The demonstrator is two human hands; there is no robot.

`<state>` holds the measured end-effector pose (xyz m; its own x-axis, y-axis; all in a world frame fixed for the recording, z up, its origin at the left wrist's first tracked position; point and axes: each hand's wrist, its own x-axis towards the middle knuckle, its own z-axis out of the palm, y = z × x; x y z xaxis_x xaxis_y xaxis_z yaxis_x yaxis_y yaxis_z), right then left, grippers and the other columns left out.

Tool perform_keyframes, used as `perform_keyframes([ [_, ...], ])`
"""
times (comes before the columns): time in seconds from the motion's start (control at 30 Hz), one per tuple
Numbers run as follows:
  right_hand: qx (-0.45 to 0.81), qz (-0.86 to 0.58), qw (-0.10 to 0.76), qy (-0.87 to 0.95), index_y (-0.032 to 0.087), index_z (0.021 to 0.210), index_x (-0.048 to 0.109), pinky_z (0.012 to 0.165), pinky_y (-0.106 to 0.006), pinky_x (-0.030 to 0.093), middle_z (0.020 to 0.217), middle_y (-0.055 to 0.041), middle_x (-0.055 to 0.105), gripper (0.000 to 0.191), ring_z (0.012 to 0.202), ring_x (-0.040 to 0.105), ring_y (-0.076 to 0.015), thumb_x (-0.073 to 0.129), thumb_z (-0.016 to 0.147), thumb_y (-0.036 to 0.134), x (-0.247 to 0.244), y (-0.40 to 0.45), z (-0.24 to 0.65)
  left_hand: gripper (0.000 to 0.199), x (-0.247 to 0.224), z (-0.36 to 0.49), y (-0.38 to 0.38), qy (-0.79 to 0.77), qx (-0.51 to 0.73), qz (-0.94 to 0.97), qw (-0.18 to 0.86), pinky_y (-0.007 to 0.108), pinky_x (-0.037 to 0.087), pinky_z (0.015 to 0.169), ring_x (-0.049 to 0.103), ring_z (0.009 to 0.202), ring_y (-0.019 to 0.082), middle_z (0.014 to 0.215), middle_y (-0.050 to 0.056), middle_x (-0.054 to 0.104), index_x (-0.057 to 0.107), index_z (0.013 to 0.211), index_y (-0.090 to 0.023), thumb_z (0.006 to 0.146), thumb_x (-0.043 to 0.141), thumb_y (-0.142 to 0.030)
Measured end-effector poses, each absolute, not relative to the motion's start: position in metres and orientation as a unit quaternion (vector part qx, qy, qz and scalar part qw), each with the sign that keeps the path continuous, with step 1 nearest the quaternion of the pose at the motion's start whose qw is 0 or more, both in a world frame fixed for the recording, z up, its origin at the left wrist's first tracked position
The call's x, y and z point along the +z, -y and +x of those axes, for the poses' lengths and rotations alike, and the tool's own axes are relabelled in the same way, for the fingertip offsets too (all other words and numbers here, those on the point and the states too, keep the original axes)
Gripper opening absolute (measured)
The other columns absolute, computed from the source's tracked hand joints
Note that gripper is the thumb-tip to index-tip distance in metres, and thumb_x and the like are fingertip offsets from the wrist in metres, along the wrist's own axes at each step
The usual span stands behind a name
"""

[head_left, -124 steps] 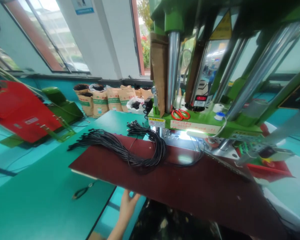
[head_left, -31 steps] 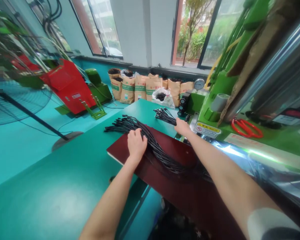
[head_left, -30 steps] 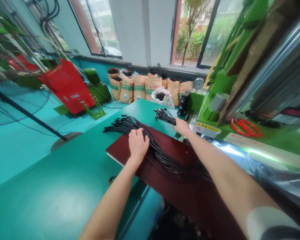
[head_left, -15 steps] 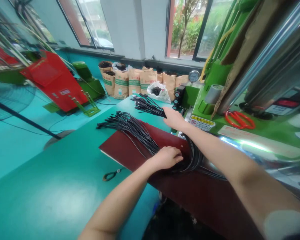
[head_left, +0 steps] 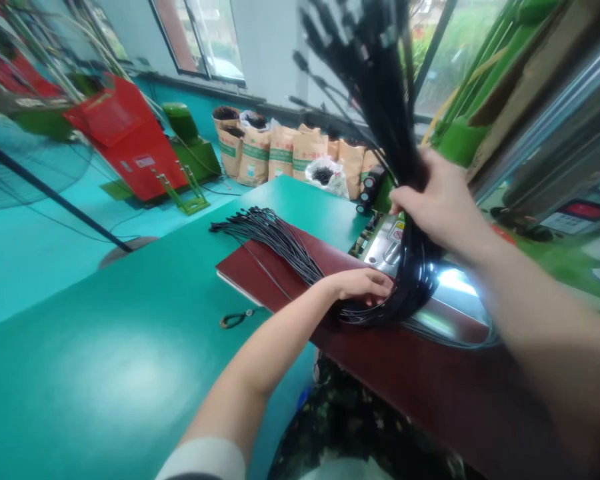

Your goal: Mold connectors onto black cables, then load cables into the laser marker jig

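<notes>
My right hand (head_left: 443,200) is closed round one end of a thick bundle of black cables (head_left: 380,87), holding it upright; the connector ends fan out above the fist, blurred. Below, the bundle bends in a loop (head_left: 415,287) down to the dark red board (head_left: 480,380). My left hand (head_left: 365,287) lies low at that bend with curled fingers on the cables, its fingertips partly hidden. The other end of the cables (head_left: 280,243) spreads across the board to the left, with small black connectors at the tips.
Small nippers (head_left: 235,320) lie on the green tabletop (head_left: 130,360). A green machine with a shiny metal plate (head_left: 380,247) stands close on the right. Paper sacks (head_left: 255,157) line the wall, and a red machine (head_left: 130,143) is at the back left.
My right hand has raised its end of the cables from near the tabletop to upright, drawing it closer. My left hand stays low on the bundle. The view has shifted slightly.
</notes>
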<state>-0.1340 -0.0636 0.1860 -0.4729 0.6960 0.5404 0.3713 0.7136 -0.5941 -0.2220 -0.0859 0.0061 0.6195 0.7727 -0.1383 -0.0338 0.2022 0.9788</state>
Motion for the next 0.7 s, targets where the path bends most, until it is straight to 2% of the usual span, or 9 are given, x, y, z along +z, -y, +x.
perform_keyframes([
  [0.07,0.233,-0.332,0.423,0.81,0.015,0.089,0.057,0.054,-0.024,0.046,0.075,0.0012,0.058,0.029,0.057,0.053,-0.0111,0.052,0.065,0.0,0.187,0.065,-0.125,0.015,0.003,-0.222,0.085,-0.339,0.289,0.552,0.705,0.018,0.037,0.05,0.049,0.057,0.007,0.066,-0.003,0.049,0.049,0.073,-0.015,0.07,0.06,-0.026],
  [0.13,0.254,-0.323,0.451,0.792,0.015,0.079,0.056,0.049,-0.022,0.043,0.069,0.0035,0.056,0.022,0.054,0.05,-0.0091,0.054,0.063,0.0,0.184,0.064,-0.117,0.02,0.0,-0.223,0.085,-0.371,0.312,0.556,0.675,0.018,0.036,0.048,0.046,0.053,0.006,0.066,-0.004,0.049,0.048,0.074,-0.016,0.069,0.062,-0.03],
  [0.3,0.274,-0.316,0.481,0.771,0.019,0.073,0.055,0.052,-0.025,0.045,0.068,0.004,0.053,0.023,0.059,0.05,-0.012,0.064,0.06,0.004,0.177,0.06,-0.101,0.03,0.004,-0.234,0.091,-0.461,0.366,0.589,0.554,0.02,0.031,0.044,0.037,0.046,0.005,0.056,-0.007,0.042,0.044,0.069,-0.017,0.073,0.056,-0.044],
  [0.37,0.281,-0.311,0.485,0.767,0.021,0.073,0.056,0.056,-0.028,0.047,0.071,0.0033,0.055,0.024,0.063,0.052,-0.0143,0.066,0.059,0.004,0.175,0.06,-0.099,0.028,0.01,-0.236,0.095,-0.48,0.36,0.633,0.489,0.02,0.032,0.047,0.039,0.048,0.007,0.056,-0.006,0.042,0.045,0.068,-0.017,0.074,0.054,-0.042],
  [0.47,0.322,-0.299,0.483,0.757,0.022,0.071,0.056,0.058,-0.032,0.05,0.07,0.003,0.057,0.022,0.064,0.056,-0.0167,0.064,0.06,0.004,0.176,0.066,-0.1,0.014,0.019,-0.232,0.097,-0.488,0.367,0.679,0.408,0.021,0.034,0.053,0.042,0.055,0.008,0.058,-0.005,0.045,0.047,0.068,-0.016,0.073,0.055,-0.026],
  [0.53,0.361,-0.295,0.475,0.746,0.021,0.07,0.055,0.056,-0.033,0.051,0.064,0.0034,0.055,0.02,0.061,0.058,-0.0173,0.061,0.062,0.005,0.178,0.071,-0.101,0.006,0.023,-0.225,0.096,-0.463,0.404,0.656,0.437,0.021,0.036,0.057,0.045,0.059,0.008,0.063,-0.004,0.048,0.049,0.072,-0.015,0.069,0.054,-0.015],
  [0.63,0.402,-0.297,0.46,0.734,0.021,0.071,0.056,0.055,-0.031,0.051,0.059,0.004,0.052,0.019,0.057,0.059,-0.0166,0.058,0.062,0.004,0.182,0.076,-0.103,0.022,0.029,-0.214,0.092,-0.364,0.468,0.579,0.559,0.02,0.038,0.059,0.047,0.061,0.008,0.068,-0.003,0.05,0.05,0.085,-0.015,0.064,0.055,-0.011],
  [0.7,0.411,-0.294,0.451,0.735,0.02,0.077,0.058,0.053,-0.029,0.05,0.062,0.0039,0.055,0.023,0.055,0.058,-0.0149,0.059,0.06,0.005,0.184,0.077,-0.106,0.03,0.031,-0.21,0.091,-0.303,0.474,0.549,0.618,0.019,0.036,0.056,0.046,0.058,0.006,0.067,-0.004,0.048,0.05,0.091,-0.015,0.062,0.057,-0.012],
])
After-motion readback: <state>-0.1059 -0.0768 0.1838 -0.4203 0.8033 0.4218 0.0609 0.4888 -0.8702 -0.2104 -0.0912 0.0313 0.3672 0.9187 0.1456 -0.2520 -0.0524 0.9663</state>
